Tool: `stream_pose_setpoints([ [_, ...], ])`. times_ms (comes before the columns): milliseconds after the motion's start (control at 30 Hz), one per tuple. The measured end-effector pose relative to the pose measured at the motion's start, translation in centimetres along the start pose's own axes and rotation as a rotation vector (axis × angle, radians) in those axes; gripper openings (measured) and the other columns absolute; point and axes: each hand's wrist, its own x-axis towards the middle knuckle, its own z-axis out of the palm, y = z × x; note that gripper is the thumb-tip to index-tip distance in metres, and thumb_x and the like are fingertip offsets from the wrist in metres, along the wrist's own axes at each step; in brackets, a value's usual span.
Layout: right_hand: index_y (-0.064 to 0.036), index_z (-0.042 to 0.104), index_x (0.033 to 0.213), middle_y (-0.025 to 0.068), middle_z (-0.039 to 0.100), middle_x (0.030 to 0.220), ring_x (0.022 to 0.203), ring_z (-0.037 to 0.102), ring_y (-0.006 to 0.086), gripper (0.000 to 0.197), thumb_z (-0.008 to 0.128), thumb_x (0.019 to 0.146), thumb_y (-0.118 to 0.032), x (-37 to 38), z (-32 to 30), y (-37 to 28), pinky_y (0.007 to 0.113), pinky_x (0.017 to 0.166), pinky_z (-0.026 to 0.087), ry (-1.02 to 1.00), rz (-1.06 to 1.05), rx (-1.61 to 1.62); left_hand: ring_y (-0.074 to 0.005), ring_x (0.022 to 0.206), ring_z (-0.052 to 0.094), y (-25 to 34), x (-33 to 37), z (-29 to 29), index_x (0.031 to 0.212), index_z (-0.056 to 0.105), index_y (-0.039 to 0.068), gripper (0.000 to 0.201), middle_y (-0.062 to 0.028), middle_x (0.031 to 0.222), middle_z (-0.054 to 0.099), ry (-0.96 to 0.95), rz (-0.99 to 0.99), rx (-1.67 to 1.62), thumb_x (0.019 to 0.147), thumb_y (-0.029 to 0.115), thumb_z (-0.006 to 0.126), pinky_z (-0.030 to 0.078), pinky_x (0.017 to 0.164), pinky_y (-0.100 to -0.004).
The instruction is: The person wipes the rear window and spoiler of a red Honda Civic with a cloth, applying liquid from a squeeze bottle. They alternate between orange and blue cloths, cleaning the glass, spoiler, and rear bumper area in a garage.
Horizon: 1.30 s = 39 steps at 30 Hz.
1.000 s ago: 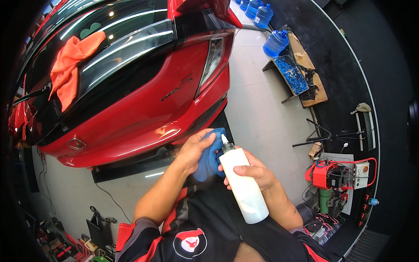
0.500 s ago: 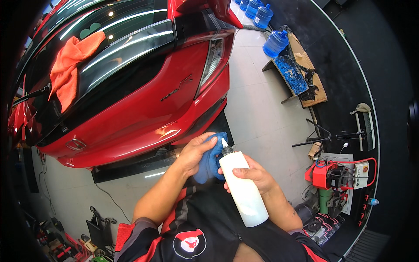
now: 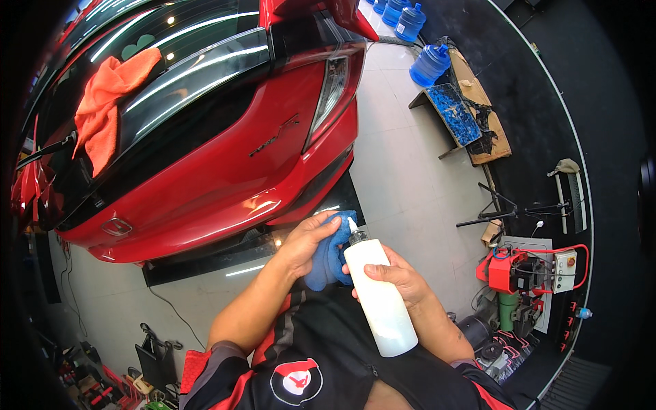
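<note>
A blue microfibre cloth hangs folded in my left hand, pinched between thumb and fingers. My right hand is wrapped round a white squeeze bottle, its thumb lying across the front. The bottle tilts toward the cloth, and its pointed nozzle is at the cloth's upper right edge. Whether liquid is coming out cannot be seen. Just beyond both hands is the rear of a glossy red car, its bumper closest to my left hand.
An orange cloth lies over the car's rear window. Blue water jugs and a small blue-topped bench stand at the far right. Red machinery sits at the right. A cable runs along the floor at the left, near assorted tools.
Both hands keep their hold, the nozzle still at the cloth. The view has shifted very slightly, and the cloth and bottle sit marginally lower in it.
</note>
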Motion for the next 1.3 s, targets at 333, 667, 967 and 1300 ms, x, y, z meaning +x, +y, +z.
stream_pose_setpoints([
  [333,0.0012,0.050,0.132,0.0177,0.070,0.110,0.078,0.075,0.0255,0.052,0.076,0.091,-0.019,0.2,-0.4,0.1,0.036,0.067,0.064,-0.006,-0.026,-0.018,-0.0124,0.084,0.064,0.1,-0.1,-0.3,0.123,0.061,0.007,0.027,-0.0037,0.101,0.068,-0.040,0.008,-0.036,0.102,0.024,0.066,0.056,0.075,-0.0298],
  [667,-0.0003,0.036,0.144,0.0280,0.061,0.124,0.086,0.076,0.0335,0.062,0.068,0.092,-0.015,-0.1,-2.2,-0.2,0.043,0.072,0.067,-0.090,-0.213,0.073,-0.0344,0.101,0.073,3.8,-2.8,1.8,0.131,0.047,0.014,0.025,-0.0156,0.097,0.070,-0.185,0.172,-0.122,0.111,0.029,0.046,0.061,0.090,-0.0489],
  [967,-0.0013,0.033,0.146,0.0288,0.060,0.122,0.084,0.076,0.0350,0.071,0.071,0.089,-0.019,0.0,-2.2,-0.8,0.044,0.071,0.067,-0.147,-0.233,0.116,-0.0217,0.068,0.066,17.8,-2.1,6.6,0.129,0.051,0.010,0.028,-0.0115,0.089,0.063,-0.057,0.795,0.122,0.107,0.027,0.053,0.061,0.069,-0.0404],
  [1300,0.0001,0.035,0.140,0.0293,0.060,0.122,0.084,0.076,0.0352,0.066,0.071,0.088,-0.018,-1.0,-2.9,0.7,0.045,0.071,0.068,-0.110,-0.232,0.123,-0.0250,0.121,0.062,30.6,12.7,6.6,0.156,0.039,0.006,0.055,-0.0132,0.139,0.063,0.163,1.204,0.336,0.103,0.005,0.052,0.049,0.101,-0.0321],
])
